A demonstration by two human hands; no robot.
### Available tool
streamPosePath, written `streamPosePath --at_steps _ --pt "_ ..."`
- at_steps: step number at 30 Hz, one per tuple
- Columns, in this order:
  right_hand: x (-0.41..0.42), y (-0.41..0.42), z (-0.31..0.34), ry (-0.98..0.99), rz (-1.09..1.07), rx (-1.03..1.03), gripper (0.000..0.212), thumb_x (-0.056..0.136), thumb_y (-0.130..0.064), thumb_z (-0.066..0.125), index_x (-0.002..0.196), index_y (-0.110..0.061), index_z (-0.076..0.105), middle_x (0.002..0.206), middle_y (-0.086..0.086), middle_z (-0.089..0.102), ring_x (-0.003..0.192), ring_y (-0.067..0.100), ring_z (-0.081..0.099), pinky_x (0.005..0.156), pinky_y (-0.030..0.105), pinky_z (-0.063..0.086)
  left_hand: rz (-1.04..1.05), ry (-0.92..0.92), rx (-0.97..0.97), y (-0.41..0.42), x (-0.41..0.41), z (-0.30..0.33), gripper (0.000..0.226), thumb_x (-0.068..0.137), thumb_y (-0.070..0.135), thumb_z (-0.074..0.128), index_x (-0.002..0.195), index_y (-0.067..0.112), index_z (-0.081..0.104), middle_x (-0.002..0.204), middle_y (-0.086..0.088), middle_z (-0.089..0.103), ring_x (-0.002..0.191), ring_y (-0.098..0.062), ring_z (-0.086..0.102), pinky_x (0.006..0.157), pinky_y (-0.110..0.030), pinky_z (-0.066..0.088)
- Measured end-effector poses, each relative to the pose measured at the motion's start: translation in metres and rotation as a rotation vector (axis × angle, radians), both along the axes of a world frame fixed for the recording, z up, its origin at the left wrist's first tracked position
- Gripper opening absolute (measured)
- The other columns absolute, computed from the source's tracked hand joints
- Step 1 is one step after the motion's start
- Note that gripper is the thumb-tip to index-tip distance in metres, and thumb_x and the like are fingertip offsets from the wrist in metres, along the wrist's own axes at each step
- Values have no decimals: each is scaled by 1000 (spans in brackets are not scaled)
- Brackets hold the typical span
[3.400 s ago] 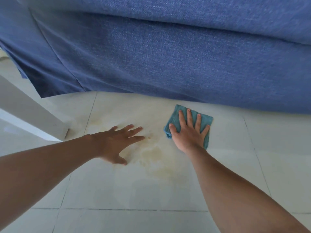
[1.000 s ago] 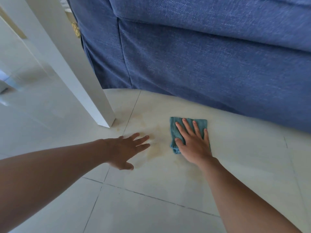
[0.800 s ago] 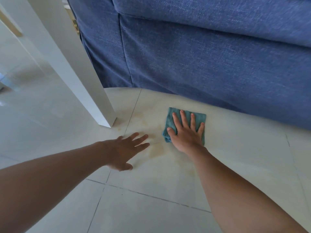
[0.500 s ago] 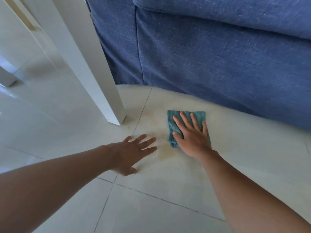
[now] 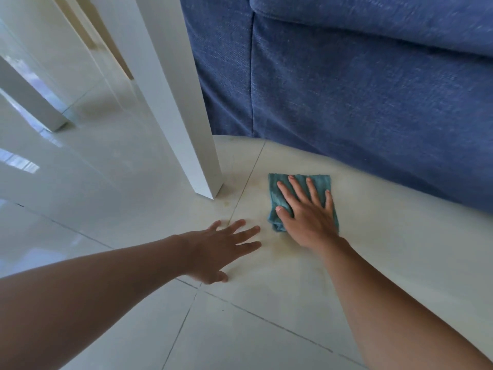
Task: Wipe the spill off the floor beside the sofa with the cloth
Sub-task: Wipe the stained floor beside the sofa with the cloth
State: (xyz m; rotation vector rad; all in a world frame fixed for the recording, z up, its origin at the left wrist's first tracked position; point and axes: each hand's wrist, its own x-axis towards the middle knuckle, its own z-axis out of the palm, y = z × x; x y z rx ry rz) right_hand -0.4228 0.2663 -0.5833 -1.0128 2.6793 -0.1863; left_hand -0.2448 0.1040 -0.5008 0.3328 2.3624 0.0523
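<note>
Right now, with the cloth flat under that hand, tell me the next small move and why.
Probably slide the cloth back toward the body and a little left. The right hand presses it flat on the floor, but a yellowish stain shows just nearer than the cloth, beside the left hand, which rests flat on the tile.

We see the cloth (image 5: pixel 298 190) on the floor (image 5: pixel 266 329) just before the sofa (image 5: pixel 360 102), under the right hand (image 5: pixel 309 217). The left hand (image 5: pixel 221 249) lies left of it, the spill (image 5: pixel 280 248) between them; a post (image 5: pixel 186 129) stands behind the left hand.
</note>
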Motion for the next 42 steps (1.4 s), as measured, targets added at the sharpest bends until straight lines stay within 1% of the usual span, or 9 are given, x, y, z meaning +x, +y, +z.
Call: streamPosePath --at_steps 6,10,15,19,24,31,35,38,42 --pt "-12 -61 5 -52 -28 30 66 97 -61 16 158 -47 -2 169 -15 -17 154 26 -21 115 66 -20 -12 53 16 -1 10 -10 83 101 35 51 157 32 -10 161 8 -29 149 -25 -23 122 -55 6" --pt "8 -60 1 -40 161 -36 66 95 -63 21 157 -51 3 169 -20 -9 155 18 -17 118 59 -18 -31 95 31 -3 24 -16 74 104 32 43 157 32 -7 162 9 -25 150 -24 -21 122 -54 4" --pt "-14 -42 2 -31 38 -5 68 94 -65 21 158 -50 5 169 -20 -8 155 17 -14 120 59 -15 -21 80 30 -4 24 -12 72 104 36 39 157 33 -10 161 9 -28 148 -24 -25 121 -54 0" --pt "2 -70 5 -57 42 19 69 95 -65 18 158 -48 -2 169 -15 -17 153 26 -23 112 64 -24 0 65 13 2 30 -14 76 102 40 41 157 29 -11 162 6 -28 149 -28 -23 120 -59 5" --pt "31 -51 0 -28 262 -82 67 93 -65 20 157 -53 6 169 -21 -6 155 16 -17 118 58 -20 -23 33 18 -2 31 -9 73 103 39 40 158 30 -6 163 8 -22 150 -26 -20 120 -59 7" --pt "10 -44 2 -52 147 -1 67 93 -64 20 156 -54 1 168 -20 -11 154 18 -20 116 59 -22 50 -31 -2 -5 34 1 74 103 39 42 158 30 -6 162 10 -25 150 -25 -21 120 -58 14" --pt "41 -66 4 -74 267 -40 65 93 -61 23 156 -54 5 168 -20 -10 154 21 -22 114 61 -26 44 -27 -20 -9 47 1 78 101 39 44 158 27 -8 162 6 -27 150 -26 -21 120 -56 15" --pt "53 -49 1 -41 365 -111 61 95 -58 21 155 -55 14 168 -24 -2 155 14 -15 117 54 -23 20 -9 -18 -14 53 1 79 101 38 46 158 26 -7 162 7 -26 150 -25 -21 122 -53 13" --pt "41 -27 2 -10 269 -87 62 96 -61 23 157 -52 11 168 -23 -4 155 12 -13 121 55 -14 31 11 7 -22 52 0 82 100 38 49 158 26 -7 162 4 -26 150 -22 -21 123 -46 9"
